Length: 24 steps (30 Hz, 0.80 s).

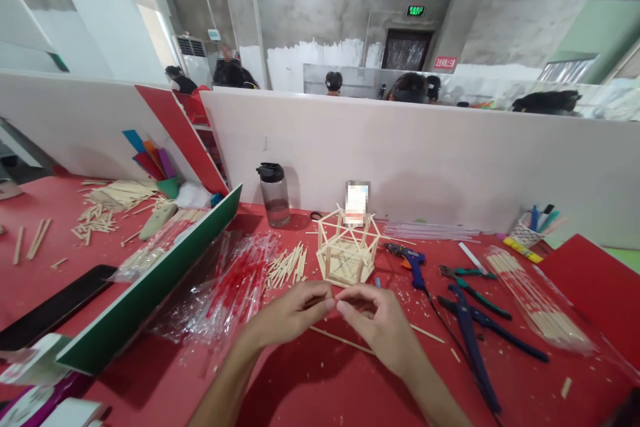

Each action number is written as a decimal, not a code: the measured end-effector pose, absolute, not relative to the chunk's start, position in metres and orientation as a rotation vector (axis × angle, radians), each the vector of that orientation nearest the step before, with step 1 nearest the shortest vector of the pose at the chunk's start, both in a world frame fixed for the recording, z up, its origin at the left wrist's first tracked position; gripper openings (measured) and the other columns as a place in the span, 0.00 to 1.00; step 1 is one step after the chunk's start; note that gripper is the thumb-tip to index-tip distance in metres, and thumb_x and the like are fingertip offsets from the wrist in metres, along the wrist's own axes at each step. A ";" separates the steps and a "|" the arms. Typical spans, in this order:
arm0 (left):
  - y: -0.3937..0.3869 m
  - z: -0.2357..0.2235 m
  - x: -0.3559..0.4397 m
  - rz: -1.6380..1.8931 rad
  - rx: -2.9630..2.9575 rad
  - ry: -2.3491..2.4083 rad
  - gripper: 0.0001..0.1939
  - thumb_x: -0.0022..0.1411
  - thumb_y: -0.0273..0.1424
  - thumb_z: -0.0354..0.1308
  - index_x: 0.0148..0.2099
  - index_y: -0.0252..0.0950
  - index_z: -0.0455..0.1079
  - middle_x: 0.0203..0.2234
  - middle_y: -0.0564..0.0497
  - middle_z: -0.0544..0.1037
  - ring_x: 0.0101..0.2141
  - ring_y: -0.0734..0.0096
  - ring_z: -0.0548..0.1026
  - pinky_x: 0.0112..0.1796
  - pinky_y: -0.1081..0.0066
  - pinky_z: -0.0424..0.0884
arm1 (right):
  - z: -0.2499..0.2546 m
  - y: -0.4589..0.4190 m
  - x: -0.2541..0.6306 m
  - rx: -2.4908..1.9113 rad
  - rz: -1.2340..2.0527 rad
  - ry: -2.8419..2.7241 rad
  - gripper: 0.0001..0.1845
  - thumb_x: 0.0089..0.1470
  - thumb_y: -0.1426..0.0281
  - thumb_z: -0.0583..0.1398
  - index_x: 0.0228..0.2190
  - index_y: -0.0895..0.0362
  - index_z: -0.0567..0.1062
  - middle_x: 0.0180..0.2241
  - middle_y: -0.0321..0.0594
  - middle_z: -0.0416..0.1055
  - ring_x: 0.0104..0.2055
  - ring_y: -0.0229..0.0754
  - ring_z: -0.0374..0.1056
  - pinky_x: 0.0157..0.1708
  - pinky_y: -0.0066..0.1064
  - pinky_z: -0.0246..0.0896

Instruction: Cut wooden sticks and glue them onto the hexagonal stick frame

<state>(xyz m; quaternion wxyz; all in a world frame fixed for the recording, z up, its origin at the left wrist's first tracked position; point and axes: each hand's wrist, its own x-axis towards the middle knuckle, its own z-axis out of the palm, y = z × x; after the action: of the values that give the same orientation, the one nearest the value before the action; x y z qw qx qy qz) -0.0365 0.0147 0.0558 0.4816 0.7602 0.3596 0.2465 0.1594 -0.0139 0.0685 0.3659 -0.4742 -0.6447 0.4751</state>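
Note:
My left hand (295,312) and my right hand (376,321) meet at the fingertips, thumb and fingers pinched in each. Whatever they pinch is too small to make out. Just beyond them stands a hexagonal stick frame (327,261) made of pale wooden sticks. To its left is a pile of short cut sticks (287,267). A long thin stick (343,340) lies on the table below my hands, partly covered by the right one. Another stick (427,333) lies to the right of my right hand.
A blue glue gun (414,263), green-handled pliers (483,290) and blue-handled cutters (467,327) lie to the right, near bagged sticks (540,300). Plastic wrappers (225,287) and a green board (165,280) are left. A water bottle (274,197) stands by the white partition (425,160).

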 end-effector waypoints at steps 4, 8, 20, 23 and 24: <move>0.013 0.056 -0.031 0.625 1.919 0.936 0.16 0.72 0.38 0.47 0.32 0.36 0.63 0.27 0.55 0.67 0.30 0.72 0.65 0.33 0.73 0.60 | 0.058 -0.004 0.161 -1.206 1.261 -1.600 0.10 0.56 0.65 0.63 0.32 0.58 0.81 0.31 0.41 0.80 0.34 0.43 0.75 0.36 0.28 0.67; 0.012 0.057 -0.027 0.692 1.944 0.944 0.15 0.72 0.36 0.46 0.32 0.37 0.62 0.27 0.55 0.67 0.29 0.72 0.65 0.34 0.73 0.62 | 0.054 -0.003 0.163 -1.234 1.247 -1.603 0.11 0.57 0.63 0.62 0.32 0.58 0.79 0.29 0.40 0.79 0.32 0.41 0.73 0.33 0.27 0.65; 0.013 0.049 -0.016 0.727 1.893 0.949 0.15 0.72 0.36 0.46 0.32 0.37 0.61 0.27 0.55 0.67 0.29 0.72 0.64 0.34 0.73 0.62 | 0.044 -0.007 0.160 -1.300 1.178 -1.618 0.10 0.62 0.62 0.54 0.32 0.55 0.66 0.27 0.31 0.63 0.23 0.34 0.59 0.22 0.24 0.57; 0.013 0.048 -0.015 0.714 1.862 0.942 0.15 0.72 0.36 0.46 0.32 0.37 0.61 0.27 0.56 0.66 0.29 0.72 0.63 0.34 0.73 0.61 | 0.045 -0.007 0.165 -1.293 1.238 -1.600 0.12 0.63 0.60 0.54 0.33 0.55 0.67 0.29 0.33 0.65 0.23 0.33 0.59 0.21 0.23 0.57; 0.013 0.047 -0.015 0.717 1.852 0.944 0.15 0.72 0.37 0.46 0.32 0.37 0.61 0.27 0.56 0.66 0.30 0.72 0.63 0.34 0.73 0.61 | 0.046 -0.007 0.166 -1.286 1.254 -1.596 0.13 0.63 0.59 0.54 0.34 0.56 0.69 0.30 0.34 0.67 0.24 0.34 0.60 0.21 0.24 0.57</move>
<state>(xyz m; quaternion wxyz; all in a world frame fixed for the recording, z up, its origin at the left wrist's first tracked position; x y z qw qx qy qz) -0.0148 0.0130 0.0470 0.4539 0.7505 0.3827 0.2904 0.1664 -0.0072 0.0461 0.3612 -0.4990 -0.6195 0.4866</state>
